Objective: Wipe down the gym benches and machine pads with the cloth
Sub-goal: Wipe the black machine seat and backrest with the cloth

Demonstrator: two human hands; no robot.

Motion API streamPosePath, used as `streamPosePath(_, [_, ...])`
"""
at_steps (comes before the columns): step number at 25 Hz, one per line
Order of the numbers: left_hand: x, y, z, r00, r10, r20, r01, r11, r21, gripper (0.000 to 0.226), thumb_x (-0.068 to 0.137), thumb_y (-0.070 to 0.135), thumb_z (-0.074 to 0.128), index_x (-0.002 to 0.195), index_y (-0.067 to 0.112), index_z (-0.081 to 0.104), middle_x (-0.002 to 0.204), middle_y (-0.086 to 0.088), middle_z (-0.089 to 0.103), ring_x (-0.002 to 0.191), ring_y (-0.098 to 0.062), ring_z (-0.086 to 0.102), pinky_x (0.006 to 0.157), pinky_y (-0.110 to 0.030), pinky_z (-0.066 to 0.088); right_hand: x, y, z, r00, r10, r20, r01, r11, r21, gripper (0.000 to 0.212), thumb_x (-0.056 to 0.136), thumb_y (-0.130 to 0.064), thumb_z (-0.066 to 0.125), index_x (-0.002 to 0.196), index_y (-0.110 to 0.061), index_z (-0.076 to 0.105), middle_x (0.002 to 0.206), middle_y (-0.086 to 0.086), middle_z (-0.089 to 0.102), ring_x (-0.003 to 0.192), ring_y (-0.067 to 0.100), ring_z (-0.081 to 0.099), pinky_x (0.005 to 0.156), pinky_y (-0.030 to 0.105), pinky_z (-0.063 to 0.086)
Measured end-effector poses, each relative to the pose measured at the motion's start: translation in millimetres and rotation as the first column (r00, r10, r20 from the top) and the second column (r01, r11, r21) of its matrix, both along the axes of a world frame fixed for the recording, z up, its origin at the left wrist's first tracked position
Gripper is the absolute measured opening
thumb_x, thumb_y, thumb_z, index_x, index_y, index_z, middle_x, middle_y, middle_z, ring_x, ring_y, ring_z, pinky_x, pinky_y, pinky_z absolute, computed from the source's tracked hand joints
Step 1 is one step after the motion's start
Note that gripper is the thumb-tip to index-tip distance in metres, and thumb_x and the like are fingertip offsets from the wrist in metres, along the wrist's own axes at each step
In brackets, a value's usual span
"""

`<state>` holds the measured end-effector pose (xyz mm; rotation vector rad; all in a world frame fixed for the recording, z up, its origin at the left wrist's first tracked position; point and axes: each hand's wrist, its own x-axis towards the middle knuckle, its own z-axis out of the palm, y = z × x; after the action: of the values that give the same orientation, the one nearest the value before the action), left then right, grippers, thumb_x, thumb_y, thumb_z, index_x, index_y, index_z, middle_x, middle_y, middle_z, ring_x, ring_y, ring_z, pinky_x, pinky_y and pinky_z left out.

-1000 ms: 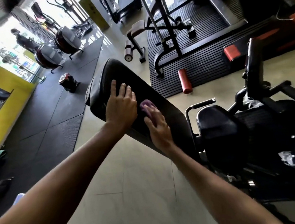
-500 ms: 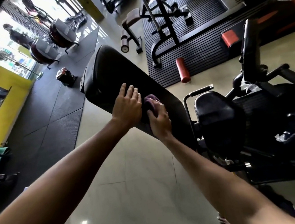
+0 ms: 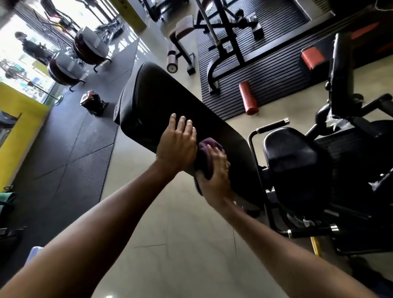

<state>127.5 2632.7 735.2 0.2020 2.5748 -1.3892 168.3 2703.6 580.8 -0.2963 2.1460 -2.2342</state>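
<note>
Far to the left of the long black bench pad [image 3: 168, 108], by the bright window: two exercise bikes [image 3: 65, 70] on dark rubber matting, well apart from the wiping, with no sign either way of having been cleaned.

On the near left edge of the pad: the left hand [image 3: 178, 148], laid flat with fingers straight, grasping nothing, merely bracing the upholstery.

Just to the right of that hand, pressed against the pad's near end: the purple cloth [image 3: 206, 148], bunched into a wad and partly hanging over the lower edge.

Clenched round the cloth from below: the right hand [image 3: 216, 173], fingers curled over the wad.

Judged from this: mid-stroke on the near part of the pad. No telling from the sheen whether the far, upper stretch is wiped or not.

Just beside the pad's lower end, to the right: a black seat cushion [image 3: 291, 159], not touched by the cloth at present and probably next in line.

Beyond the pad, up and to the right: a brown padded bench [image 3: 183, 26] under a rack, a red foam roller [image 3: 248, 98] on ribbed matting, and a red pad [image 3: 312, 56] farther right, all well apart from both hands.

Overall, most likely early to middling: one pad in hand, several left.
</note>
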Motion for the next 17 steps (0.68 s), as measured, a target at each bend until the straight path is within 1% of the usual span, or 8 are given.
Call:
streamPosePath(2, [1,-1,-2,1.000,-0.013,0.001,0.013,1.000,-0.004,0.060,0.106,0.040,0.017,0.149,0.008,0.043,0.156,-0.017,0.040,0.148,-0.036,0.032,0.122,-0.055,0.018,8,-10,7,0.992,-0.019,-0.129,0.028,0.997,0.069,0.081,0.089,-0.023,0.073,0.158,-0.023,0.031,0.166,0.000,0.026,0.156,0.022,0.012,0.126,0.047,0.017])
streamPosePath(4, [0,-2,-3,1.000,-0.028,-0.012,0.028,1.000,-0.005,0.062,0.104,0.038,0.013,0.148,0.007,0.044,0.155,-0.017,0.042,0.147,-0.036,0.033,0.122,-0.056,0.018,6,-11,-7,0.966,-0.097,-0.241,0.133,0.981,0.138,0.080,0.090,-0.030,0.076,0.157,-0.020,0.033,0.165,0.003,0.029,0.155,0.026,0.018,0.122,0.052,0.028])
streamPosePath(6, [-1,-3,-2,0.999,-0.029,-0.021,0.029,1.000,0.008,0.068,0.100,0.034,0.006,0.147,0.006,0.047,0.153,-0.017,0.045,0.145,-0.037,0.036,0.121,-0.056,0.020,5,-7,-32,0.942,-0.137,-0.306,0.201,0.961,0.192,0.082,0.086,-0.033,0.081,0.155,-0.021,0.038,0.163,0.005,0.034,0.153,0.029,0.025,0.118,0.050,0.036])
streamPosePath(7, [-1,-3,-3,0.999,-0.030,-0.017,0.030,0.999,0.015,0.070,0.098,0.032,0.005,0.146,0.006,0.048,0.152,-0.017,0.047,0.144,-0.038,0.037,0.121,-0.057,0.020,8,-4,-49,0.941,-0.153,-0.301,0.224,0.950,0.219,0.085,0.083,-0.031,0.084,0.154,-0.021,0.039,0.162,0.006,0.036,0.152,0.031,0.028,0.118,0.050,0.037])
streamPosePath(9, [0,-4,-4,0.999,-0.039,-0.025,0.040,0.999,0.011,0.069,0.096,0.029,0.007,0.145,0.006,0.050,0.150,-0.017,0.048,0.143,-0.038,0.039,0.121,-0.057,0.021,15,6,-86,0.961,-0.165,-0.224,0.223,0.938,0.264,0.088,0.079,-0.026,0.087,0.153,-0.020,0.041,0.160,0.006,0.038,0.150,0.033,0.032,0.116,0.057,0.036])
streamPosePath(12, [-2,-5,-5,0.998,-0.052,-0.027,0.053,0.998,0.026,0.065,0.098,0.028,0.011,0.144,0.005,0.051,0.150,-0.018,0.049,0.143,-0.039,0.040,0.120,-0.057,0.021,14,20,-112,0.983,-0.151,-0.106,0.175,0.943,0.284,0.082,0.081,-0.019,0.084,0.152,-0.023,0.042,0.162,-0.003,0.033,0.150,0.029,0.031,0.112,0.060,0.037])
streamPosePath(14, [-2,-6,-7,0.999,-0.039,-0.032,0.040,0.999,0.023,0.067,0.098,0.029,0.008,0.145,0.006,0.050,0.151,-0.018,0.048,0.144,-0.038,0.039,0.121,-0.057,0.020,8,15,-89,0.982,-0.101,-0.160,0.138,0.960,0.242,0.074,0.087,-0.024,0.076,0.153,-0.024,0.043,0.163,-0.003,0.032,0.152,0.028,0.028,0.116,0.057,0.035])
streamPosePath(17, [-4,-6,-8,0.998,-0.046,-0.037,0.047,0.998,0.035,0.075,0.097,0.036,-0.002,0.146,0.007,0.048,0.153,-0.017,0.045,0.145,-0.037,0.036,0.121,-0.057,0.019,-10,-4,-28,0.961,-0.042,-0.272,0.090,0.982,0.168,0.063,0.093,-0.038,0.060,0.152,-0.022,0.046,0.161,0.004,0.036,0.152,0.029,0.026,0.121,0.043,0.033])
